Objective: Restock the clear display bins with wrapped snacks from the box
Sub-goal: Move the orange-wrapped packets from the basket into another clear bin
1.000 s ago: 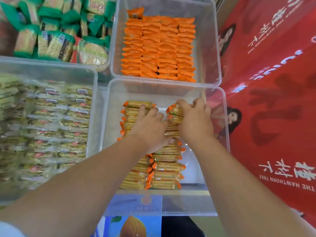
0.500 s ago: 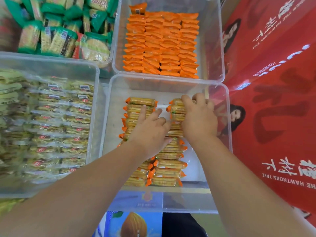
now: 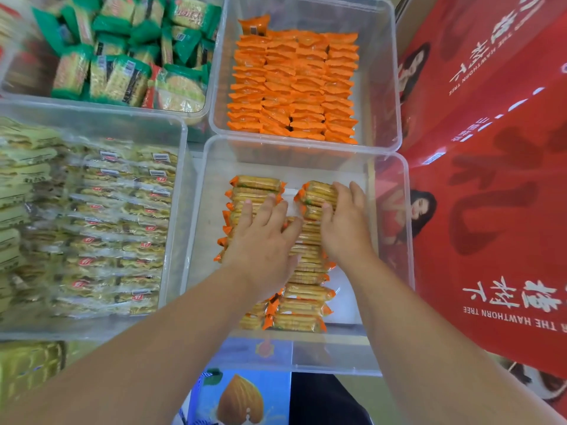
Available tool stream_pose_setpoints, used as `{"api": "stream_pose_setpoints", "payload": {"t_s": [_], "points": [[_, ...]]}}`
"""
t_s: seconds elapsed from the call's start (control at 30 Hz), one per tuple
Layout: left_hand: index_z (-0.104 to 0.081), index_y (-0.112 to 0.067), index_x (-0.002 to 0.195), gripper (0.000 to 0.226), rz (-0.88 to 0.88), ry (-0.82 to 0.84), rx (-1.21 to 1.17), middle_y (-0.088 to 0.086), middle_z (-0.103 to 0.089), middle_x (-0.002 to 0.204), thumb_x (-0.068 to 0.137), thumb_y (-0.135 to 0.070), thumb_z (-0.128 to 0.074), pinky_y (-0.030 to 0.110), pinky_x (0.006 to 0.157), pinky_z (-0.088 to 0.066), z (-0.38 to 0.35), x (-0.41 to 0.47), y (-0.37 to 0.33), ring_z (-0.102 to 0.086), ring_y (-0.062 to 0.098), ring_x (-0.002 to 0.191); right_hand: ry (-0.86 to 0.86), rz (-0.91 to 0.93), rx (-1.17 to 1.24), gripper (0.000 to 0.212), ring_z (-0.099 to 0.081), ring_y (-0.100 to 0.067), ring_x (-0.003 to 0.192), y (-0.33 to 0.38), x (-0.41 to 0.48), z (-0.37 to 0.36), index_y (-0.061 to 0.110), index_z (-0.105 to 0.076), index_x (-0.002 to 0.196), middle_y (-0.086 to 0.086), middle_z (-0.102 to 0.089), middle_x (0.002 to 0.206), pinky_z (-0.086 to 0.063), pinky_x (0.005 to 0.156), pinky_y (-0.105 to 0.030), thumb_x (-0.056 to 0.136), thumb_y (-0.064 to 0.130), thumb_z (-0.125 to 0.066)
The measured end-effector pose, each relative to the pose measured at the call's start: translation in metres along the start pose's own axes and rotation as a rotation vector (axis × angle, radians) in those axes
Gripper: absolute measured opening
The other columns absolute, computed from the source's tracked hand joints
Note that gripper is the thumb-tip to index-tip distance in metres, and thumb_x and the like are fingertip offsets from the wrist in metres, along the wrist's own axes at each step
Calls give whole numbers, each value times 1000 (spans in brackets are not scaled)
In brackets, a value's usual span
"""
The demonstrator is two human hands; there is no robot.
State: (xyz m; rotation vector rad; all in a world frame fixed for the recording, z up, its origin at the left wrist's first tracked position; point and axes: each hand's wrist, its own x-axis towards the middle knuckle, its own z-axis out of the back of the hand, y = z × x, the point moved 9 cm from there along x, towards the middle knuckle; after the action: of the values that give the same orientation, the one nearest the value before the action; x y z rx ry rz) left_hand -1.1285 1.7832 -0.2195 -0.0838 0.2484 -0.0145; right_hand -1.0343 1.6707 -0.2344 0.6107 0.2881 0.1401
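- Clear plastic forms the near bin (image 3: 392, 225), directly below my view; its floor carries two rows of cracker packs with orange ends, stacked on edge.
- Left row (image 3: 256, 184): runs from the far part of the near bin toward its front wall; the left hand (image 3: 264, 240) rests palm-down on the middle of it; its fingers (image 3: 248, 210) lie straight and slightly spread, gripping nothing.
- Right row (image 3: 306, 305): lies parallel to the left row and touches it along most of the length; a narrow gap shows between the two at the far end.
- Right hand (image 3: 345, 231): lies on the far part of the right row; its fingers (image 3: 356, 191) extend over the tops of the farthest packs, with the thumb on the inner side; I read this as pressing, not a closed grasp.
- Far bin (image 3: 395, 87): sits against the near bin's far wall; holds orange packs (image 3: 294, 87) in tight rows.
- Left bin (image 3: 179, 191): stands just beside the near bin; holds pale yellow packs (image 3: 116, 225) in layered rows.
- Far-left bin (image 3: 196, 113): holds green-wrapped packs (image 3: 122, 56) in a loose heap.
- Red printed carton (image 3: 491, 210): stands against the right walls of the near bin and the far bin.
- Blue box (image 3: 239, 400) with an almond picture: shows below the near bin's front edge, between my forearms.
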Motion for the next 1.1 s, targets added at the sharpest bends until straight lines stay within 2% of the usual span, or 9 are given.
{"api": "stream_pose_setpoints", "payload": {"t_s": [0.07,0.13,0.27,0.43,0.6,0.73,0.87,0.97,1.1], "points": [[-45,-26,148,62,55,-81,-68,13,-29,165,93,-52,-57,60,123,-3,20,-17,9,-13,37,156,-110,-26,-8,47,-34,-32,140,-3,2,8,17,-45,144,-13,-20,160,-31,113,-37,99,19,-57],[-55,-24,138,60,156,-219,-129,16,-38,159,85,-51,-64,62,121,-10,41,-42,28,-24,41,152,-169,-95,-25,61,-40,-31,136,-8,4,12,18,-42,145,-12,-27,155,-38,110,-40,91,24,-70],[-46,-18,146,74,405,-317,-198,23,-32,160,82,-53,-60,61,122,-16,45,-99,61,-23,45,150,-169,-169,15,80,-44,-30,133,-11,7,6,7,-30,150,-11,-30,155,-43,101,-38,88,29,-75],[-33,-6,158,87,465,-220,-220,27,-16,167,90,-54,-57,61,121,-26,15,-134,59,-15,44,155,-11,-130,6,73,-49,-36,131,3,5,-25,8,-22,156,-14,-6,166,-43,92,-36,98,30,-61],[-19,-14,163,90,462,-148,-174,21,9,169,94,-64,-48,54,126,-14,4,-130,59,6,38,157,291,-30,-221,71,-14,-27,154,10,2,-53,32,-4,160,-7,22,166,-35,112,-48,102,51,-40],[-19,-14,164,92,458,-163,-186,19,11,169,92,-63,-51,54,125,-13,2,-132,59,8,37,157,299,5,-323,71,-5,-34,154,7,-2,-35,46,-4,157,-3,13,168,-25,117,-56,97,67,-36],[-21,-10,163,96,457,-184,-203,21,0,170,90,-60,-59,55,125,-16,5,-132,59,2,37,157,135,-137,3,81,-10,-29,154,-7,-31,-10,28,-3,160,-9,2,168,-21,120,-46,99,54,-49],[-15,-10,164,98,457,-166,-218,20,5,169,91,-61,-57,54,127,-11,5,-132,59,6,36,157,245,-333,321,86,-17,-23,153,-18,-71,-29,24,3,161,1,-8,169,-21,123,-47,99,51,-50],[-13,-10,163,99,447,-165,-210,19,8,169,91,-59,-59,53,127,-5,7,-132,57,11,35,157,400,-229,344,83,-13,-16,153,4,-91,-53,24,-10,161,8,-6,167,-19,124,-44,97,47,-57]]}}
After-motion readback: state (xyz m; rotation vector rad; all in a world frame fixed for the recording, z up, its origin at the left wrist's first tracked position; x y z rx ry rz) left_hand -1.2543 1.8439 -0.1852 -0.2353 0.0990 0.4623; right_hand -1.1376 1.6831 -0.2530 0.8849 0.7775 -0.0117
